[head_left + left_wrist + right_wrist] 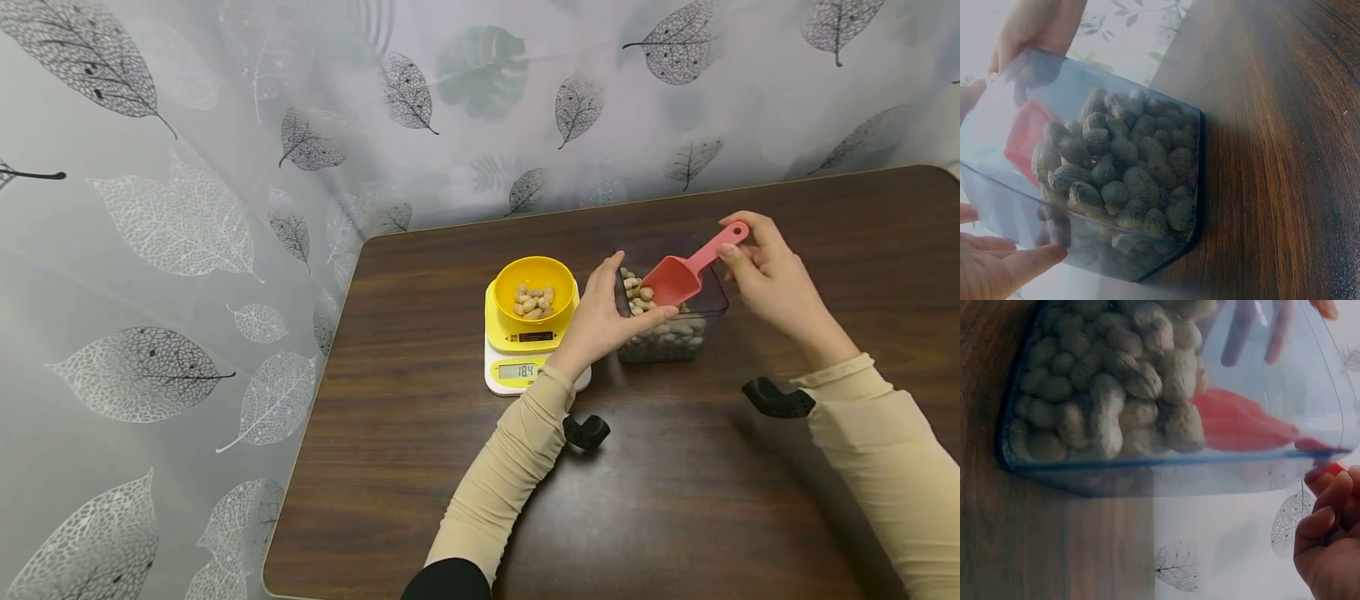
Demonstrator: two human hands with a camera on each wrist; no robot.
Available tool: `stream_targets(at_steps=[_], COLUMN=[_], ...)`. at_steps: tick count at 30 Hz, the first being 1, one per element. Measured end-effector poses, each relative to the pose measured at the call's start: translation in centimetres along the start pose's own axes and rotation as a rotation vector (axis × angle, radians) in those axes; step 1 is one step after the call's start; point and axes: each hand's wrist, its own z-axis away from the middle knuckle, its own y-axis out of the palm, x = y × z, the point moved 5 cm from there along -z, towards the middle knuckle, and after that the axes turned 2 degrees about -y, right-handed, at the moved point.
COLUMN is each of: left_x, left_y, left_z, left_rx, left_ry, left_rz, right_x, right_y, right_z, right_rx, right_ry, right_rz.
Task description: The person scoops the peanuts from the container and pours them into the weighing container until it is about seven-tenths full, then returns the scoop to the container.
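Here's the scooping step, by the look of it: the right hand [780, 287] pinches the pink scoop [675, 282] by its handle, mouth angled down among the unshelled peanuts [1141, 181] inside the clear plastic container [708, 313]. The left hand [596, 321] is spread around the container's near-left corner, thumb along the near side, fingers on the left wall, bracing it. The peanuts fill the lower part; how many are in the scoop, I can't tell. Over to the left, the yellow bowl [516, 279] holds a small heap of peanuts and sits on the kitchen scale [495, 333], its display reading 18.4. The next move, I'd judge, calls for tipping the scoop level and lifting it clear of the rim without spilling.
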Motion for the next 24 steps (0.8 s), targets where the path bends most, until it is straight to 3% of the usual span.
stream_targets(at_steps=[6,12,16,24], left_x=[0.1,0.1,0.0,0.0], left_y=[0.0,-0.1,0.0,0.2], left_z=[0.1,0.2,0.2,0.2], left_rx=[0.008,-0.003,-0.013,-0.02], left_ry=[-0.002,0.004,0.011,0.03], left_rz=[0.001,0.025,0.04,0.031], right_x=[-0.2,0.8,1.0,1.0], right_y=[0.0,0.3,0.6,0.8], right_z=[-0.1,-0.7,-1.1,-0.9], right_rx=[0.068,0.11,0.087,-0.017], right_ry=[0.038,-0.004,-0.03,0.035], right_rz=[0.017,0.072,0.064,0.076])
